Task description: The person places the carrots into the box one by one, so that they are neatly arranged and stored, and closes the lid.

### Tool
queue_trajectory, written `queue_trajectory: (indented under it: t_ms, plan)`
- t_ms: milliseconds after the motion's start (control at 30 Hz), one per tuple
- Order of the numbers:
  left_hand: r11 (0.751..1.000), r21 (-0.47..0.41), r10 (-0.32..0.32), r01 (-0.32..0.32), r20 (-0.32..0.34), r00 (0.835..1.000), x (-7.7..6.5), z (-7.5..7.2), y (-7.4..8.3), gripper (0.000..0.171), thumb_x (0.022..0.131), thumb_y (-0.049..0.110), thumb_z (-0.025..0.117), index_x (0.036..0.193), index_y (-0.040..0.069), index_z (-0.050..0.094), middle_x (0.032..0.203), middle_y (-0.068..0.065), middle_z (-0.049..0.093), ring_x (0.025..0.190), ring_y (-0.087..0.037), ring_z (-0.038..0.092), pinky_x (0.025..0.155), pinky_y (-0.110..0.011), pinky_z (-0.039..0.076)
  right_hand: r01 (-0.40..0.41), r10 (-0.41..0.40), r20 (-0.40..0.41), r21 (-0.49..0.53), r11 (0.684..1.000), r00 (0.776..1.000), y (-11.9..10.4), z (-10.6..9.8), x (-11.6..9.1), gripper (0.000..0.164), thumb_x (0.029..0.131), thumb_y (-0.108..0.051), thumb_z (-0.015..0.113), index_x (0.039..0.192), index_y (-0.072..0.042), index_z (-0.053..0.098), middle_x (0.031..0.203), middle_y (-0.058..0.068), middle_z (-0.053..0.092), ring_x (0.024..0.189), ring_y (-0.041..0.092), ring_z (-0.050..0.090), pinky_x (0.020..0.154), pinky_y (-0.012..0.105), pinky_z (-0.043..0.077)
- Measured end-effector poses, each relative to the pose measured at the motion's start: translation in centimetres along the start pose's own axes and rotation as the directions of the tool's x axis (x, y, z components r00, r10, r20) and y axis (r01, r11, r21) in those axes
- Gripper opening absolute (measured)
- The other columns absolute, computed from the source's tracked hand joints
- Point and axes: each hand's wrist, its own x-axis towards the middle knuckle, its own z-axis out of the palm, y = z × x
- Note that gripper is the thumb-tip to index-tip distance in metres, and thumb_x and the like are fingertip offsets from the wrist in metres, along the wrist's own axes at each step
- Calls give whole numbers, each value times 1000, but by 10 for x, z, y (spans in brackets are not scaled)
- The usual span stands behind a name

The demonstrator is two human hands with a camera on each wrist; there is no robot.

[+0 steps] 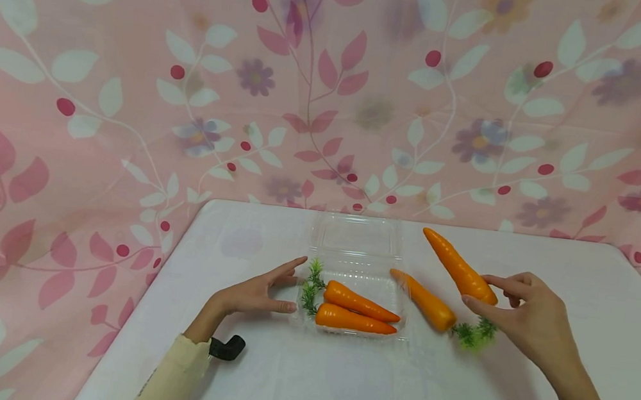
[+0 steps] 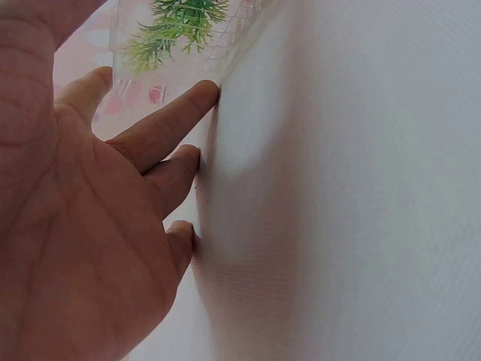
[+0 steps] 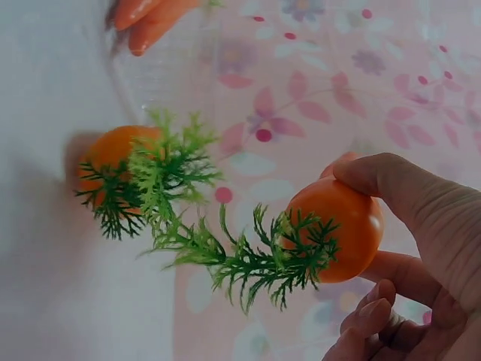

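My right hand (image 1: 535, 317) pinches a carrot (image 1: 456, 261) near its thick end and holds it up over the table, tip toward the far left. Green fronds (image 3: 263, 259) hang from that end in the right wrist view. Below it lies another carrot (image 1: 432, 307), its tip at the right edge of a clear plastic clamshell box (image 1: 367, 278). Inside the box, an upper carrot (image 1: 360, 300) and a lower carrot (image 1: 352, 319) lie side by side, leafy tops (image 1: 311, 296) to the left. My left hand (image 1: 256, 293) is spread at the box's left side; whether it touches the box, I cannot tell.
The box's transparent lid (image 1: 358, 234) is folded back toward the far table edge. White cloth covers the table (image 1: 257, 380). Behind it hangs a pink floral curtain (image 1: 330, 98). Black straps (image 1: 228, 347) show at the wrists.
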Motion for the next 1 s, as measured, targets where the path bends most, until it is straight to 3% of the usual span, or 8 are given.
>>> queue_trajectory:
  t_ms: [233, 400, 633, 767, 867, 1000]
  plan:
    - [1000, 6, -3, 3, -4, 1000, 0, 0, 0, 96, 86, 40, 76, 158, 38, 13, 153, -2, 38, 143, -24, 30, 110, -61, 26, 65, -62, -67, 48, 997, 996, -9, -8, -3, 46, 71, -32, 91, 105, -4, 77, 80, 3, 43, 72, 11, 34, 45, 26, 29]
    - [1000, 7, 0, 0, -3, 1000, 0, 0, 0, 96, 86, 40, 76, 158, 38, 13, 154, -2, 37, 143, -23, 30, 110, -61, 27, 28, -21, -56, 117, 993, 998, -13, -11, -4, 44, 73, -30, 90, 106, -6, 77, 82, 3, 44, 73, 11, 37, 48, 24, 33]
    - [1000, 3, 10, -10, 4, 1000, 1, 0, 0, 95, 87, 39, 76, 158, 38, 13, 154, -3, 38, 143, -24, 30, 110, -63, 25, -60, 42, 73, 266, 962, 996, -3, -10, 0, 41, 80, -29, 85, 113, -6, 75, 83, 2, 48, 77, 13, 39, 50, 31, 30]
    - [1000, 2, 14, -14, 5, 1000, 1, 0, 1, 95, 88, 38, 76, 159, 37, 13, 154, -4, 37, 143, -25, 30, 110, -63, 25, -163, 81, 211, 406, 899, 974, 8, -10, 5, 33, 90, -22, 75, 118, -5, 72, 85, -6, 63, 78, 15, 48, 57, 26, 40]
    - [1000, 4, 8, -8, 3, 1000, 1, 0, 1, 95, 87, 37, 76, 159, 37, 13, 154, -3, 37, 143, -25, 30, 110, -63, 24, -227, 109, 275, 444, 867, 955, 15, -9, 8, 30, 94, -20, 70, 119, -5, 72, 91, -8, 71, 78, 19, 54, 65, 27, 49]
    - [1000, 2, 1, -1, 4, 1000, 1, 0, 1, 95, 87, 38, 76, 159, 37, 13, 154, -2, 37, 143, -24, 30, 110, -62, 25, -235, 121, 286, 409, 882, 951, 19, -8, 11, 35, 93, -23, 72, 122, -4, 70, 91, -8, 71, 77, 19, 54, 64, 28, 48]
